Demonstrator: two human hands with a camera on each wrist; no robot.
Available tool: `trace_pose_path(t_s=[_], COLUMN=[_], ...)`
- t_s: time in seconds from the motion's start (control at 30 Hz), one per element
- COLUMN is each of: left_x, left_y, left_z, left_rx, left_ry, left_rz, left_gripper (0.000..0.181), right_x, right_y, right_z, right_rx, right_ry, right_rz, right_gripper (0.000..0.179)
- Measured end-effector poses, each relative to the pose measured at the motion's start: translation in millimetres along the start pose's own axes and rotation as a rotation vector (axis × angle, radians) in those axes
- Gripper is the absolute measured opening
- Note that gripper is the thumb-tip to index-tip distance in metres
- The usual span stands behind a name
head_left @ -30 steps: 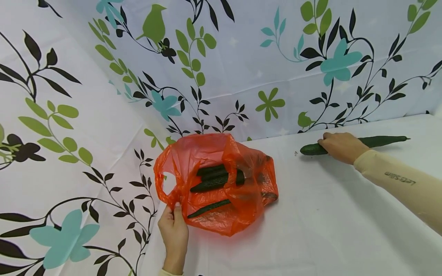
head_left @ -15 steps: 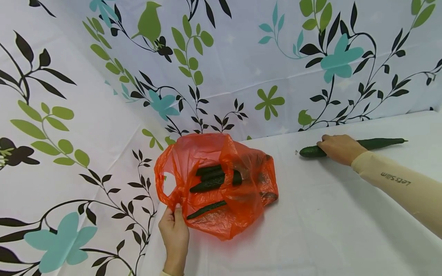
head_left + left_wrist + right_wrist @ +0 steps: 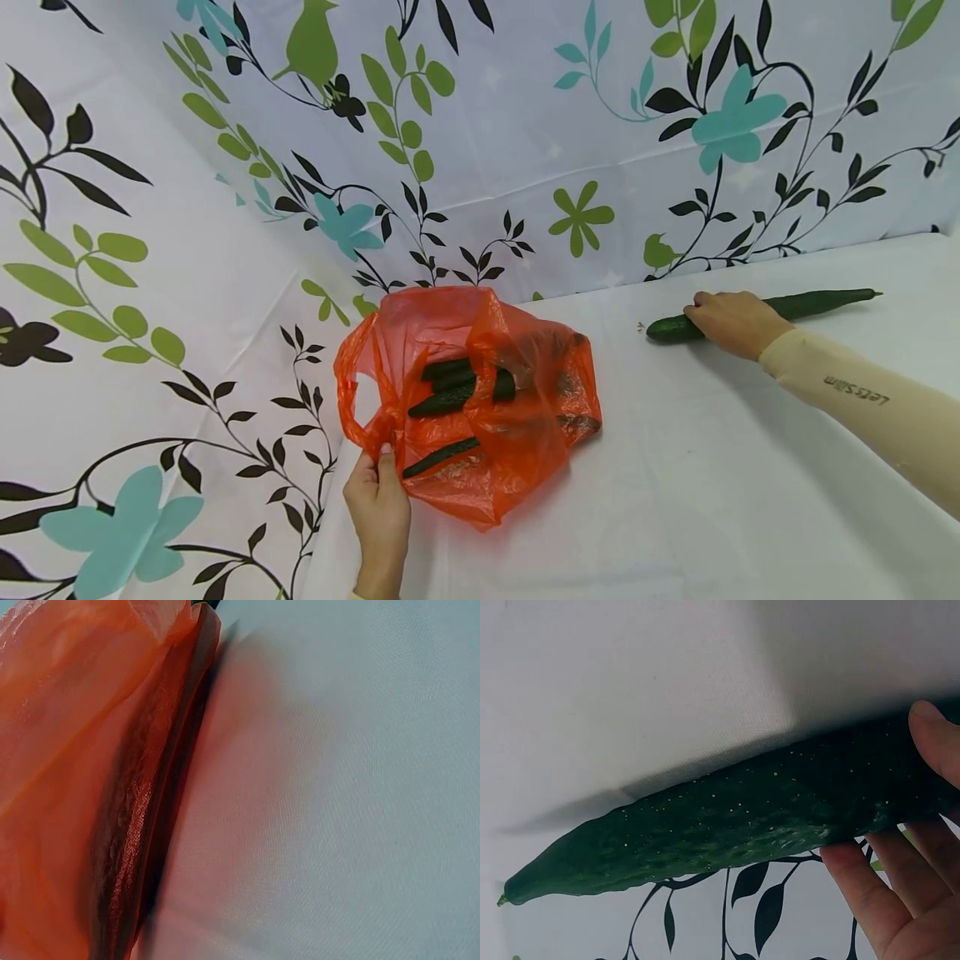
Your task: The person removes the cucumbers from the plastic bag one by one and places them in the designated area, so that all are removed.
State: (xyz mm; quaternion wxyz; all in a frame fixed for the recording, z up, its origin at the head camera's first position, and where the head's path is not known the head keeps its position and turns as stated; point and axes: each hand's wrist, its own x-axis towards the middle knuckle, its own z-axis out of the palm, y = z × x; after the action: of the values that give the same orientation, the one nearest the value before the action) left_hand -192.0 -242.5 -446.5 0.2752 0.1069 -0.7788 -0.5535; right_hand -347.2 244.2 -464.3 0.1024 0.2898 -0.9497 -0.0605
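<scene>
At the right of the head view, a long dark green cucumber (image 3: pixel 817 303) lies on the white table, its thin stem end pointing right. My right hand (image 3: pixel 735 323) grips it near the blunt end. In the right wrist view the thumb and fingers are on opposite sides of the cucumber (image 3: pixel 727 810). My left hand (image 3: pixel 378 508) pinches the rim of a red plastic bag (image 3: pixel 525 450) close to its handle loop. Several cucumbers (image 3: pixel 442 402) show through the bag's mouth. Close up in the left wrist view, one cucumber (image 3: pixel 135 825) presses against the bag's thin side.
A white cloth covers the table (image 3: pixel 675 500). Behind and to the left hangs a white curtain (image 3: pixel 495 150) printed with leaves, flowers and birds. Tiny dark specks (image 3: pixel 641 328) mark the cloth by the cucumber's blunt end.
The head view has shifted slightly. The bag's front edge sags a little lower, and its upper flap covers more of the cucumbers inside. Both hands keep their holds.
</scene>
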Motion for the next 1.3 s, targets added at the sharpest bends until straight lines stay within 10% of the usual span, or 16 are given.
trace_pose_path(t_s=[1.3], left_x=[-4.4], left_y=[5.0], left_z=[-4.7], left_rx=[0.013], left_ry=[-0.009], left_rz=[-0.041], left_gripper=[0.029], right_x=[-8.0], right_y=[-4.3], right_z=[-3.8], right_rx=[0.05], right_ry=[-0.016], right_rz=[0.07], right_gripper=[0.039])
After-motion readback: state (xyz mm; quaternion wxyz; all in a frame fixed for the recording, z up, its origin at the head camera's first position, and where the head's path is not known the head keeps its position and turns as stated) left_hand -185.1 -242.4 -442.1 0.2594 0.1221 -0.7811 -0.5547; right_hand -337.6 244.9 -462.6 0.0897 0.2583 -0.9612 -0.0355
